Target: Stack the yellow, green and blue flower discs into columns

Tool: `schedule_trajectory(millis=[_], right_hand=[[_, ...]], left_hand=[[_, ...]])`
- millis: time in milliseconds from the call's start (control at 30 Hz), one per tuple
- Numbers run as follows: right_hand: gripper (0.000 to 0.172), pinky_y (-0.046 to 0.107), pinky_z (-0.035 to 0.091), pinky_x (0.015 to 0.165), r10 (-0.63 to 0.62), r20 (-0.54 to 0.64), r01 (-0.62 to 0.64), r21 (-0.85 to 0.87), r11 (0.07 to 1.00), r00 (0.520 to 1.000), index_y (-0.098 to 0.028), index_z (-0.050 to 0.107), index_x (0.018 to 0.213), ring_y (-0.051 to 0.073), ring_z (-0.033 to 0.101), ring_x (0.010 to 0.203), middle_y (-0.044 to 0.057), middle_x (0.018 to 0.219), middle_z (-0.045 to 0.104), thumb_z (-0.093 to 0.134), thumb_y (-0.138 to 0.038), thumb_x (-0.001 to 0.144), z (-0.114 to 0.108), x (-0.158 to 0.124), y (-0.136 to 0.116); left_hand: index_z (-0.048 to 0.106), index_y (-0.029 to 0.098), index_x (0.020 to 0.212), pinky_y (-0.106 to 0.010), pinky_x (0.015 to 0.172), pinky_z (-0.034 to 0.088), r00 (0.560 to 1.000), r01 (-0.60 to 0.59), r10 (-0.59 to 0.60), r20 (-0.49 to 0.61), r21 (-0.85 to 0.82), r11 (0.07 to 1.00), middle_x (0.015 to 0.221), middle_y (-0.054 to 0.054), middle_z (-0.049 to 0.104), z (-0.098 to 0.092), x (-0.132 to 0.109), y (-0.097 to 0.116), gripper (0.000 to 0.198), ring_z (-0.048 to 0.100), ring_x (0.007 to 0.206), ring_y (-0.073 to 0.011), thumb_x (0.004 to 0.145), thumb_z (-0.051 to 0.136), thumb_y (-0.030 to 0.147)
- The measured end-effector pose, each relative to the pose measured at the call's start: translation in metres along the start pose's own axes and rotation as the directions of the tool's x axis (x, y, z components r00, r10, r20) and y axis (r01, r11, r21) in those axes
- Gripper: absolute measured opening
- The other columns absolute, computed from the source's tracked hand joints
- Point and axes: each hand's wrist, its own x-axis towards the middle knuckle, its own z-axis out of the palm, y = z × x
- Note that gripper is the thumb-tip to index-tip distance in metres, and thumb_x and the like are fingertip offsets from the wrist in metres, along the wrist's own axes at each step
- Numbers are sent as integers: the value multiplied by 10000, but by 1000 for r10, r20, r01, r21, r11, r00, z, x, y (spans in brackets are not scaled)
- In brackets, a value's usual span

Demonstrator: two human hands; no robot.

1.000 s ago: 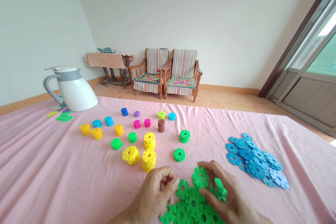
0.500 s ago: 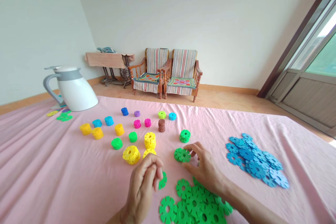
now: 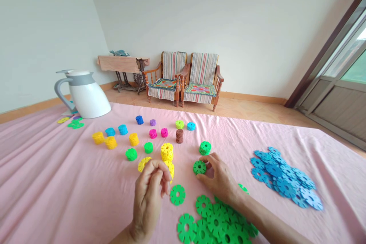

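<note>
My right hand [image 3: 219, 175] has its thumb and fingers around the near side of a small green snowflake-disc stack [image 3: 199, 167] on the cloth. Behind it stands a taller stack of darker green discs [image 3: 205, 148]. My left hand [image 3: 151, 194] is raised, fingers curled in towards the thumb, and no disc shows in it. It partly covers two yellow disc stacks [image 3: 144, 164]. A single green disc [image 3: 177, 195] lies flat just right of the left hand. Below the right forearm spreads a loose heap of green discs [image 3: 215, 221], partly hidden by that arm.
A heap of blue discs [image 3: 283, 177] lies to the right. Several small coloured stacks, among them a brown one [image 3: 179, 136], stand across the middle and left. A white jug [image 3: 90, 99] is at the far left on the pink cloth [image 3: 71, 190]. Two chairs [image 3: 200, 84] stand beyond.
The green discs at my right hand now line up as one stack; before, they were spread sideways. My left hand has shifted slightly left, uncovering the single green disc. The view has turned a little left.
</note>
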Motion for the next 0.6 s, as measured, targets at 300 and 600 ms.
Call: schedule_trajectory(millis=[300,600], right_hand=[[265,340,446,786,-62,-54,60,-33,998,997,-200,575,996,177,542,859,42,954,551,602,-139,739,-3,-9,-9],[254,341,389,861,-152,289,188,-101,977,945,-219,621,938,204,513,953,30,980,575,678,-190,693,10,-25,-63]], left_hand=[[485,191,718,-170,421,342,1000,0,0,-17,-23,1000,577,55,479,1,2,1,186,406,456,-76,875,473,290],[486,190,726,-176,422,332,1000,-27,27,-7,0,1000,551,56,465,-2,4,1,172,396,449,-80,879,461,264]])
